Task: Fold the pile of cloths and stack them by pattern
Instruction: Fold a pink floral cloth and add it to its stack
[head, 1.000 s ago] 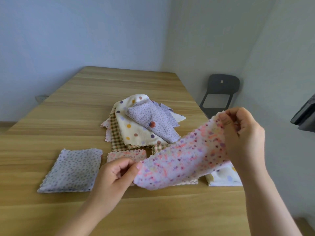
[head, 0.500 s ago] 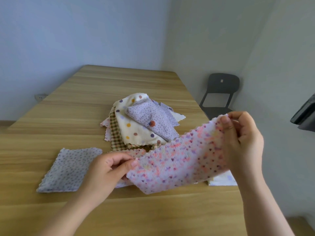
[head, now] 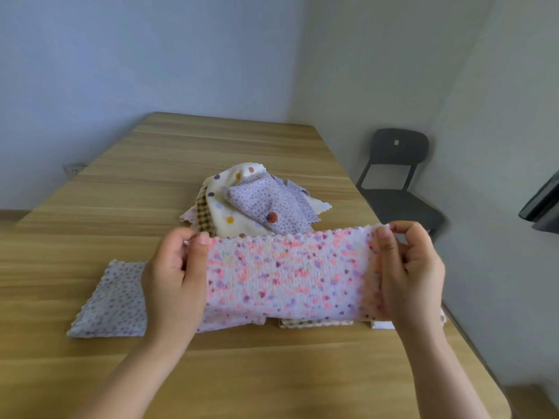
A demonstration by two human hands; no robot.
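Note:
A pink speckled cloth (head: 287, 273) is stretched level between my hands above the table's near half. My left hand (head: 175, 273) pinches its left end and my right hand (head: 408, 267) pinches its right end. Behind it lies the unfolded pile (head: 257, 204): a lilac dotted cloth on top, a cream cloth with big dots under it, and a brown checked one at the left. A folded lilac dotted cloth (head: 115, 297) lies flat at the left. Edges of a folded checked cloth (head: 305, 323) and a white cloth (head: 382, 324) show below the held cloth.
The wooden table (head: 151, 176) runs away to the far wall; its right edge is close to my right arm. A dark chair (head: 396, 182) stands beyond that edge, and a dark object (head: 541, 204) juts in at the far right.
The held cloth swung from a slant to level and now hangs square in front of me. My left hand rose and my right hand came down and inward.

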